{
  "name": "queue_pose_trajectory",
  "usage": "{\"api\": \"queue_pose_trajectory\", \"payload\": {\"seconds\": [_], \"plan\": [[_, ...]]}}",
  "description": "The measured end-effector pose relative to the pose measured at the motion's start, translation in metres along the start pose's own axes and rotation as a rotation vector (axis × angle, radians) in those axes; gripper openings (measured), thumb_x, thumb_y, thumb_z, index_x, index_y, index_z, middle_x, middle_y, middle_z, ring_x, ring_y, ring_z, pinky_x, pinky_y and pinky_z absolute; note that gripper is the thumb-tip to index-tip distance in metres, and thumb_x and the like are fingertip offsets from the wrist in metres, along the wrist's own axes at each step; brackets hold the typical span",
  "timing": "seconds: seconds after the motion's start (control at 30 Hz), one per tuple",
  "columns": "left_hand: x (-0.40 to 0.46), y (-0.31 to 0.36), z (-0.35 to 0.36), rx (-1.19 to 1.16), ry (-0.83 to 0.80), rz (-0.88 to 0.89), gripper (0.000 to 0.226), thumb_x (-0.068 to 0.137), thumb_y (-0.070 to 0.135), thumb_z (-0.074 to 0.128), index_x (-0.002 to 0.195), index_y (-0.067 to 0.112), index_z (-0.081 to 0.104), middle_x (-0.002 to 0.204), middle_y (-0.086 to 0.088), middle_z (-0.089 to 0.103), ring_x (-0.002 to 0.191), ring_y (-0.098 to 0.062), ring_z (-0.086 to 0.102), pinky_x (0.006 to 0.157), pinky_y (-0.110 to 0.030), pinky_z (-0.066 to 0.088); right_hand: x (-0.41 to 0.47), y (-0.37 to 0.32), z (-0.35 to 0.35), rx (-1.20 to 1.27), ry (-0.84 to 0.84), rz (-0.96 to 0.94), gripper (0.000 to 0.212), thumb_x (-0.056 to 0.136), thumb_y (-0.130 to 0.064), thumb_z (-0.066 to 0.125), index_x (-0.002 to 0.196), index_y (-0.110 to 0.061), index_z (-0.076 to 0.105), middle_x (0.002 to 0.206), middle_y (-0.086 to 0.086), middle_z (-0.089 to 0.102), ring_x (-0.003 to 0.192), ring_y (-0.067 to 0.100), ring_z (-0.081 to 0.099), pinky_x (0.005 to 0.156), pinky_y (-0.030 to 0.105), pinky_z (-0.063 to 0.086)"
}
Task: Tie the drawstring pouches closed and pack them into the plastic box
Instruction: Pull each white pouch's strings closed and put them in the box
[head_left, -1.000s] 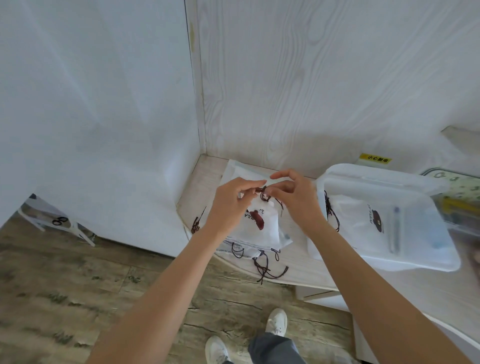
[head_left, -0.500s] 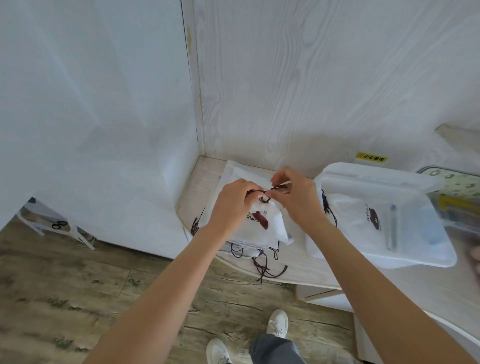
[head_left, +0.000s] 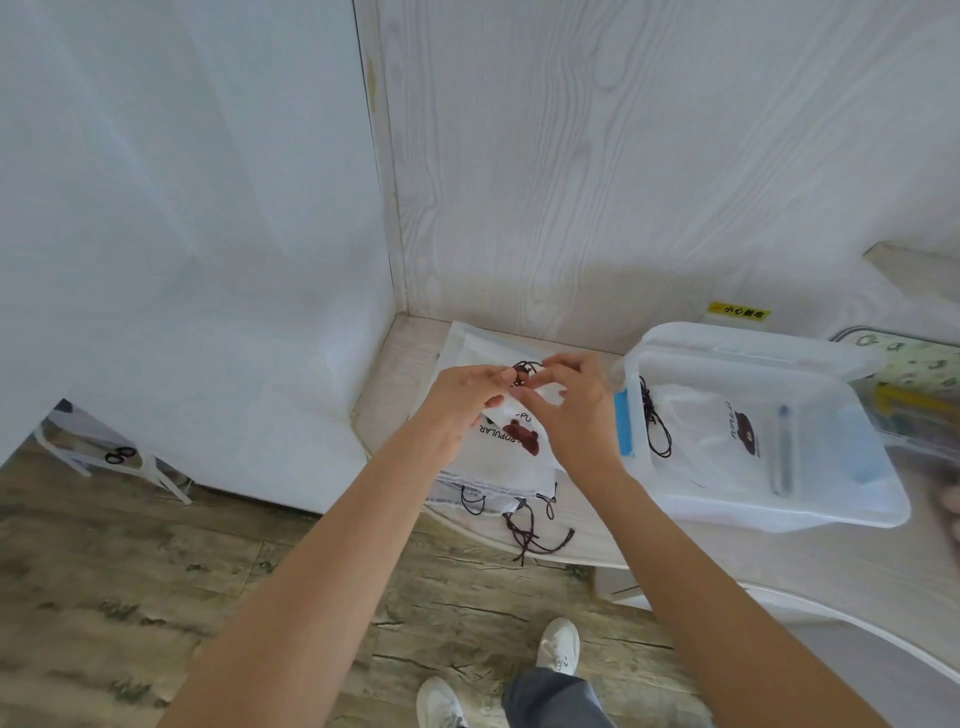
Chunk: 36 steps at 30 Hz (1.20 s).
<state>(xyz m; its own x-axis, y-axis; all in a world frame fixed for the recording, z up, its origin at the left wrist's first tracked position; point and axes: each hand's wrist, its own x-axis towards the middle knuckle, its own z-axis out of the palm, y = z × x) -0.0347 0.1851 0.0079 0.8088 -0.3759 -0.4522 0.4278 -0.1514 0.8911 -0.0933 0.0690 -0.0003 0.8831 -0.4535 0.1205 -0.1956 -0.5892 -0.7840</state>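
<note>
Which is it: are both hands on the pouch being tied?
Touching. The head view shows the left hand and right hand pinching the gathered top of the pouch.

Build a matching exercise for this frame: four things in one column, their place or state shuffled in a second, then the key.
Things
1. held pouch
2. packed pouch
3. box
4. label

Places
A. on the wall behind the box
B. on the counter, right of the hands
C. lying inside the box
D. between both hands, over the stack

Pairs: 1-D, 2-C, 3-B, 4-A
</note>
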Motion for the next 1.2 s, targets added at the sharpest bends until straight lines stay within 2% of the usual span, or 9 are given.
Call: {"api": "queue_pose_trajectory", "payload": {"seconds": [0.1,0.33,0.43,0.57,0.7,0.87,1.03,1.13,1.2], "plan": [[0.001,-0.003,-0.001,-0.05,-0.024,-0.025,0.012,0.09,0.023,0.06,0.091,0.017,0.07,0.073,0.006,0.057,0.07,-0.006,0.045,0.059,-0.019,0.03,0.001,-0.003,0.006,0.079,0.031,0.124,0.017,0.077,-0.026,0.075,0.084,-0.011,0.071,0.106,-0.007,0.052,0.095,0.004,0.049,0.077,0.016,0.037],[0.003,-0.006,0.0,-0.166,-0.065,-0.057,0.016,0.089,0.02,0.061,0.099,0.011,0.069,0.079,0.004,0.058,0.068,-0.006,0.043,0.065,-0.018,0.035,0.001,-0.012,0.009,0.405,0.079,0.383,0.013,0.081,-0.012,0.07,0.092,-0.005,0.073,0.091,-0.005,0.064,0.069,-0.004,0.055,0.045,0.002,0.039],[0.003,-0.005,0.002,-0.182,-0.082,0.005,0.011,0.088,0.013,0.062,0.097,0.01,0.068,0.08,-0.005,0.055,0.063,-0.007,0.043,0.061,-0.016,0.037,0.003,-0.012,0.009,0.332,0.063,0.345,0.012,0.082,-0.014,0.068,0.091,-0.007,0.073,0.087,-0.004,0.067,0.072,0.003,0.06,0.058,0.011,0.048],[0.006,-0.003,-0.008,0.143,0.061,0.215,0.017,0.082,0.016,0.069,0.099,0.015,0.068,0.06,0.004,0.052,0.048,0.003,0.046,0.052,-0.007,0.036,0.01,-0.01,-0.002,0.163,0.015,0.304,0.01,0.085,-0.016,0.062,0.09,-0.009,0.067,0.083,-0.001,0.064,0.068,0.003,0.055,0.058,0.014,0.039],[0.012,-0.001,-0.022,0.365,0.131,0.362,0.007,0.083,0.017,0.068,0.09,0.018,0.069,0.059,0.01,0.052,0.048,0.007,0.048,0.051,-0.006,0.034,0.012,-0.007,-0.016,0.003,-0.005,0.162,0.003,0.085,-0.007,0.056,0.083,-0.008,0.058,0.082,0.003,0.061,0.073,0.016,0.055,0.058,0.018,0.041],[0.009,-0.005,-0.025,0.544,0.176,0.461,0.011,0.087,0.012,0.061,0.091,0.01,0.071,0.085,0.004,0.067,0.072,0.004,0.053,0.064,0.001,0.036,0.008,0.006,-0.019,-0.336,-0.101,-0.035,0.008,0.087,0.0,0.048,0.079,-0.004,0.049,0.083,0.016,0.056,0.076,0.033,0.053,0.067,0.043,0.045],[0.005,-0.004,-0.018,0.871,0.215,0.566,0.028,0.089,0.011,0.056,0.115,0.021,0.06,0.097,0.001,0.053,0.102,-0.018,0.049,0.083,-0.019,0.031,0.014,0.004,-0.018,-0.21,-0.092,0.0,0.01,0.088,-0.002,0.051,0.078,-0.006,0.052,0.083,0.014,0.064,0.077,0.027,0.057,0.063,0.027,0.043],[0.007,0.0,-0.014,1.216,0.064,0.608,0.061,0.081,0.02,0.064,0.135,0.034,0.041,0.136,0.005,0.036,0.13,-0.019,0.025,0.106,-0.036,0.022,0.015,0.001,-0.02,-0.079,-0.163,0.029,0.008,0.088,-0.01,0.056,0.08,-0.011,0.056,0.081,0.008,0.07,0.08,0.019,0.062,0.063,0.015,0.04],[0.011,0.006,-0.012,1.292,0.02,0.655,0.045,0.082,0.03,0.066,0.125,0.029,0.054,0.14,0.008,0.037,0.132,-0.016,0.025,0.107,-0.035,0.019,0.016,-0.001,-0.026,-0.028,-0.147,0.045,0.008,0.088,-0.012,0.056,0.082,-0.011,0.06,0.079,0.004,0.07,0.077,0.015,0.06,0.064,0.017,0.041]]}}
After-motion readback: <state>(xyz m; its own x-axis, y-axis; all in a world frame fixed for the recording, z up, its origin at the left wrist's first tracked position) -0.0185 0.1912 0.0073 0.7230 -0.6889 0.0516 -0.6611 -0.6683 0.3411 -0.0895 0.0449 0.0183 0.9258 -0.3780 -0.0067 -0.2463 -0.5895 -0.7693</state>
